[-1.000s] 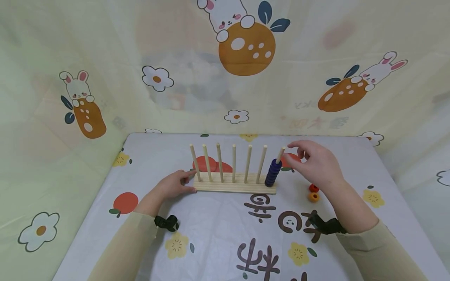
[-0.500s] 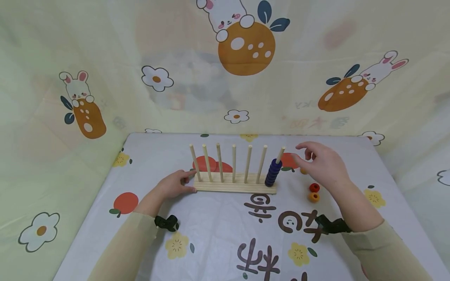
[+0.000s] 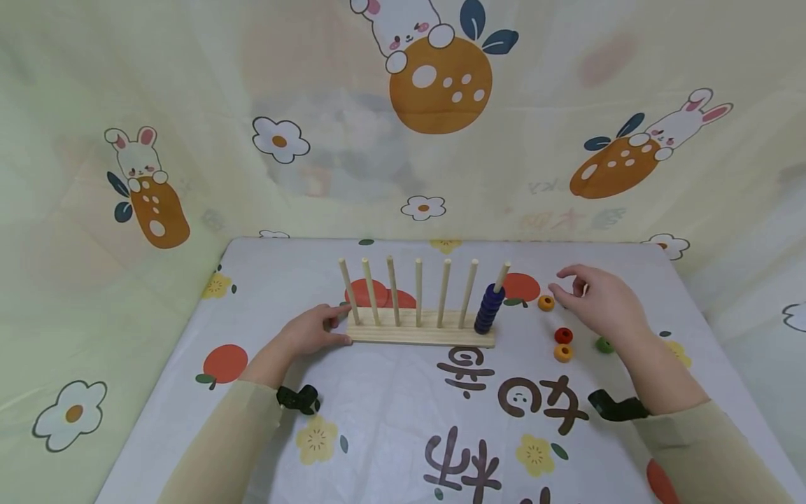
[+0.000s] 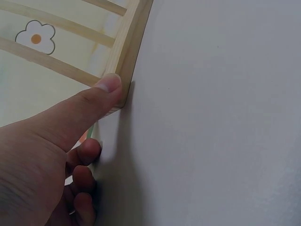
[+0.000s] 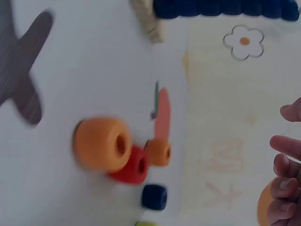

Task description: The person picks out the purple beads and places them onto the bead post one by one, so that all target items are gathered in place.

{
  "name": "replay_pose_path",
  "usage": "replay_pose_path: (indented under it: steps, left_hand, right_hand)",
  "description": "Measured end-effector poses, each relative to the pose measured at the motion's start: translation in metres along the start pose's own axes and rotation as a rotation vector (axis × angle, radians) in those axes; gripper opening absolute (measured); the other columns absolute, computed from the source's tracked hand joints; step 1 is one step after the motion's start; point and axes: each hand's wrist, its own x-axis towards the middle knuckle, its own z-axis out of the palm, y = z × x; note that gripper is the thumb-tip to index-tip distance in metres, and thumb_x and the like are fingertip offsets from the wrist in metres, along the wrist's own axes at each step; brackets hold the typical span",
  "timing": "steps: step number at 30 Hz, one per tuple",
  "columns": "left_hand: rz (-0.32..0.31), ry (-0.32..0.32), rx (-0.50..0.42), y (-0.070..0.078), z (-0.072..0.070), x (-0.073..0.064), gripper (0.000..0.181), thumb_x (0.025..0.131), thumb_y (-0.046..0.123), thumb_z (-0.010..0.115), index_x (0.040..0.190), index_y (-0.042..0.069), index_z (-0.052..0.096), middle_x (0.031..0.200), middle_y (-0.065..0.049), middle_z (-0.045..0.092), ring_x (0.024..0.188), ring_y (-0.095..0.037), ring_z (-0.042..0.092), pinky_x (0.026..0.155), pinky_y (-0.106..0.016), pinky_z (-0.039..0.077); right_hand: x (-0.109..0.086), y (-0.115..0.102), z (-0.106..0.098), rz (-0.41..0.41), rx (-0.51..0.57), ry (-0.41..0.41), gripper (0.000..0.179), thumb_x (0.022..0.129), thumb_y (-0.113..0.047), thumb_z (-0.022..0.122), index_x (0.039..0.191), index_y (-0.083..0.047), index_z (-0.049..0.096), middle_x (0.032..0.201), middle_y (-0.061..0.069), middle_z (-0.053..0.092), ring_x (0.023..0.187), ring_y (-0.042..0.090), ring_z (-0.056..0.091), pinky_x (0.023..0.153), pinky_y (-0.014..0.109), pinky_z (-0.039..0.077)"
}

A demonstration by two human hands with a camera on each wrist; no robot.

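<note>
A pale wooden peg stand (image 3: 422,337) with several upright pegs stands on the table. Dark blue beads (image 3: 489,309) are stacked on its rightmost peg; the other pegs are bare. My left hand (image 3: 308,330) holds the stand's left end, thumb at the front and index finger behind. Right of the stand, my right hand (image 3: 601,301) hovers with nothing between its parted thumb and index finger. Nearest it lie an orange bead (image 3: 546,303), a red bead (image 3: 563,336), a second orange bead (image 3: 563,353) and a green bead (image 3: 604,345). The right wrist view also shows a loose dark blue bead (image 5: 154,197).
A white cloth (image 3: 378,406) printed with fruit, flowers and lettering covers the table. Behind it hangs a pale curtain (image 3: 340,189) with rabbit prints. Black straps circle both wrists.
My right hand has moved right, away from the blue stack's peg, bringing the far orange bead and the green bead into sight. The left hand and the stand have stayed put.
</note>
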Motion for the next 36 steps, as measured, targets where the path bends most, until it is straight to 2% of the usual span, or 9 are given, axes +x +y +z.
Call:
replay_pose_path:
  steps: [11, 22, 28, 36]
  left_hand:
    - [-0.020, 0.000, -0.019, 0.002, -0.003, -0.003, 0.078, 0.081, 0.043, 0.082, 0.149, 0.025, 0.048, 0.094, -0.002, 0.051, 0.087, -0.018, 0.047, 0.074, -0.035, 0.038]
    - [-0.037, -0.003, -0.013, 0.003, -0.002, -0.003, 0.078, 0.081, 0.042, 0.082, 0.149, 0.027, 0.048, 0.095, -0.002, 0.051, 0.089, -0.019, 0.048, 0.075, -0.035, 0.039]
    - [-0.036, -0.007, -0.012, 0.006, -0.002, -0.003, 0.077, 0.081, 0.042, 0.081, 0.149, 0.027, 0.047, 0.095, -0.002, 0.051, 0.089, -0.018, 0.047, 0.075, -0.035, 0.038]
    - [-0.048, -0.003, -0.013, 0.006, -0.002, -0.004, 0.078, 0.081, 0.042, 0.081, 0.149, 0.028, 0.047, 0.095, -0.002, 0.051, 0.089, -0.018, 0.047, 0.075, -0.035, 0.038]
  right_hand:
    - [0.005, 0.039, 0.008, 0.070, -0.007, -0.063, 0.051, 0.096, -0.047, 0.061, 0.126, -0.006, 0.060, 0.088, 0.010, 0.053, 0.073, 0.025, 0.047, 0.055, 0.034, 0.037]
    - [0.014, 0.067, 0.019, 0.157, -0.002, -0.197, 0.058, 0.094, -0.047, 0.064, 0.132, -0.004, 0.055, 0.092, 0.014, 0.055, 0.076, 0.026, 0.049, 0.056, 0.033, 0.039]
    - [0.019, 0.076, 0.025, 0.187, -0.011, -0.239, 0.062, 0.093, -0.049, 0.063, 0.131, -0.001, 0.055, 0.098, 0.017, 0.058, 0.083, 0.029, 0.051, 0.061, 0.036, 0.043]
    - [0.024, 0.075, 0.028, 0.223, -0.020, -0.295, 0.065, 0.092, -0.049, 0.064, 0.131, 0.002, 0.054, 0.102, 0.022, 0.059, 0.089, 0.035, 0.051, 0.069, 0.044, 0.044]
